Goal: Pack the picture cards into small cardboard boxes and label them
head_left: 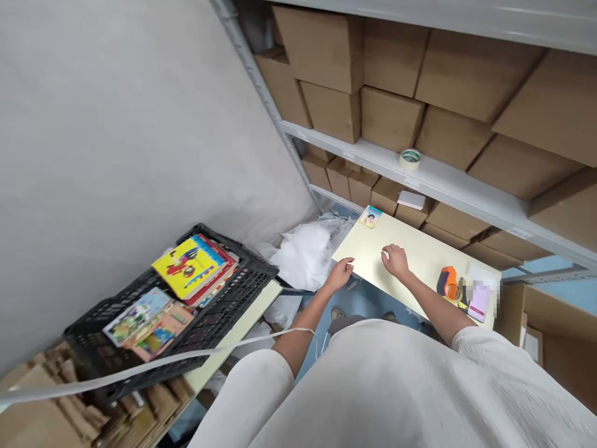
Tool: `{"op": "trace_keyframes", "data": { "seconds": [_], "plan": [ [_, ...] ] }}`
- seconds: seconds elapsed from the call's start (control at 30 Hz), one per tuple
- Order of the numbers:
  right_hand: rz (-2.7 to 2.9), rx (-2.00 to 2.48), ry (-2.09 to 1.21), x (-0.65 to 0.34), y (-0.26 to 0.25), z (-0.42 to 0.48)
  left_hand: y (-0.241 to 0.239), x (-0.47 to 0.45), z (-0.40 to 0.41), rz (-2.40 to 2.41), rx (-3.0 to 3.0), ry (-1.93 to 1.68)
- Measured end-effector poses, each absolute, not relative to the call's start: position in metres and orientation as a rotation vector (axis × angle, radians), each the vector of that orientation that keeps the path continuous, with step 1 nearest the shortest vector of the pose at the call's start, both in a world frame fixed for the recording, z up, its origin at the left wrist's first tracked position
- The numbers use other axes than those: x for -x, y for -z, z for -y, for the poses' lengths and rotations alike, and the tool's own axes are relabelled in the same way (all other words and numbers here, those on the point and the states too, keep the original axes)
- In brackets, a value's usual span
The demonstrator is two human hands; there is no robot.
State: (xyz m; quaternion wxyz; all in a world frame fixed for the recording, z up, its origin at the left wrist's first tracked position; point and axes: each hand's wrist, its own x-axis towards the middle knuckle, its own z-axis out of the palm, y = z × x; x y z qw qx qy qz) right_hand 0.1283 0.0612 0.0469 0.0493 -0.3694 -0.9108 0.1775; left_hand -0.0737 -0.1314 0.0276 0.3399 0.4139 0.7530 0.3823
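My left hand hovers beside the near left edge of a pale yellow tabletop, loosely curled with fingers apart and nothing in it. Over the middle of the same tabletop is my right hand, also bare, its fingers slightly bent and thumb apart. At the far left corner lies a small booklet with a blue and yellow cover. To the right of my right hand are an orange tape dispenser and a phone with a pinkish screen.
A black crate holding several colourful books stands at left. White plastic wrapping is heaped by the wall. Shelves of cardboard boxes rise ahead, with a tape roll on one ledge. An open carton sits at right.
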Motion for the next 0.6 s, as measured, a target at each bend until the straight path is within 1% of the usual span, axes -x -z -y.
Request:
{"op": "trace_keyframes", "data": {
  "seconds": [0.33, 0.5, 0.6],
  "plan": [
    [2.993, 0.894, -0.599, 0.011, -0.036, 0.009, 0.004, 0.160, 0.221, -2.046, -0.953, -1.024],
    [3.067, 0.743, -0.663, 0.072, -0.022, 0.023, 0.016, 0.191, 0.238, -2.101, -0.875, -1.053],
    [3.093, 0.661, -0.778, 0.108, -0.007, 0.015, 0.026, 0.205, 0.236, -2.126, -0.812, -1.087]
  ]
}}
